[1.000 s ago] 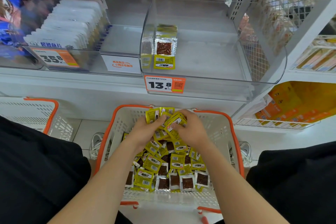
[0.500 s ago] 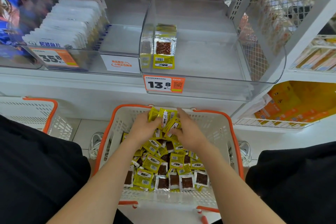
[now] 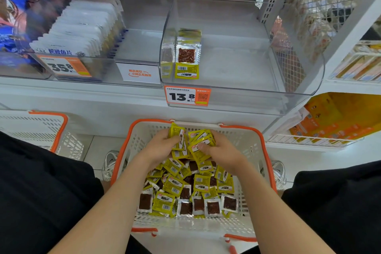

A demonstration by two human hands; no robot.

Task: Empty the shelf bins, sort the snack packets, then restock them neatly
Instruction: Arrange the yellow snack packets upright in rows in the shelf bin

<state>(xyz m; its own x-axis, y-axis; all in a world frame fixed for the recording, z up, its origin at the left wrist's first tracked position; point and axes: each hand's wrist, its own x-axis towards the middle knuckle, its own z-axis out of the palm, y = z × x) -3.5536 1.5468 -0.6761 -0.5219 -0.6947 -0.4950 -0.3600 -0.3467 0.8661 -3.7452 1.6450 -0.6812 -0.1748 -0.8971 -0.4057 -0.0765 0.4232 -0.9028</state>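
Restocking stage, by the look of it: gathering and squaring a bunch of packets (image 3: pixel 194 138) above the basket (image 3: pixel 265 150) at lower centre of the frame. Left hand (image 3: pixel 160 146) curled round the bunch from the left side, thumb laid over the front packet. Right hand (image 3: pixel 222 150) gripping it from the right, thumb pressed on a yellow face, other fingers hidden behind the bunch (how far bent, impossible to tell). Below the hands, loose packets (image 3: pixel 185 189) heaped in the basket, some showing the brown window, others yellow side up. Already placed: a short overlapping row of packets (image 3: pixel 187 55) against the left wall of the clear bin (image 3: pixel 257 102) at upper centre, just above the price tag (image 3: pixel 186 97). Next move, as judged: turn the bunch to one facing, lift it over the bin's front lip, and set it just right of that row, touching and in line. In the way: the raised front lip, with the far rim of the basket directly beneath. Likely hazard: slick packets fanning out or dropping back during the lift, hence a firm two-sided grip. Around: a neighbouring bin (image 3: pixel 142 43) at upper left holding white pouches (image 3: pixel 86 22), a second basket (image 3: pixel 61 117) at the left edge, yellow boxes (image 3: pixel 334 113) on a lower shelf at right, and wire mesh (image 3: pixel 321 2) at upper right.
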